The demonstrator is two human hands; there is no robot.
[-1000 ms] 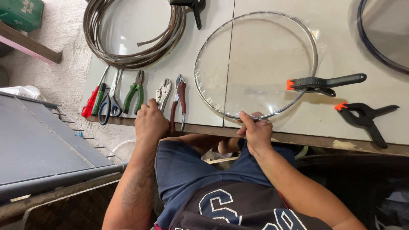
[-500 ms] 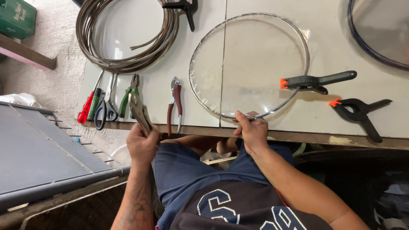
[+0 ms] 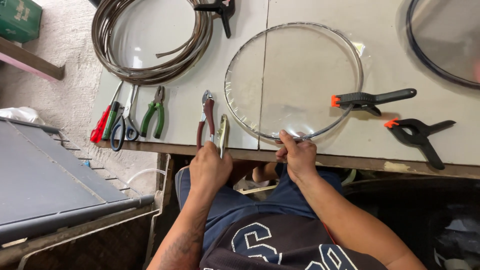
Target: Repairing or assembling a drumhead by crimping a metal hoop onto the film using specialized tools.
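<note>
The left hand (image 3: 209,167) is closed around a pair of pale-handled pliers (image 3: 222,134), their jaws pointing away from the person over the near edge of the surface (image 3: 185,112). The right hand (image 3: 299,155) pinches the near rim of the round clear disc with its metal ring (image 3: 294,80), which lies flat near the middle of the surface, close to that edge. A black clamp with an orange tip (image 3: 370,98) grips the ring on its right side.

The pinch covers only a short part of the rim, so the ring could spring out of the disc's edge there if the fingers slacken. The pliers sit just beside the red-handled pliers (image 3: 205,117); a careless swing could knock those off the near edge. Their tips could also scratch the clear sheet, or nip the right hand's fingers, if brought in at the wrong angle. With 1 clamp holding, the disc might turn under a push.
</note>
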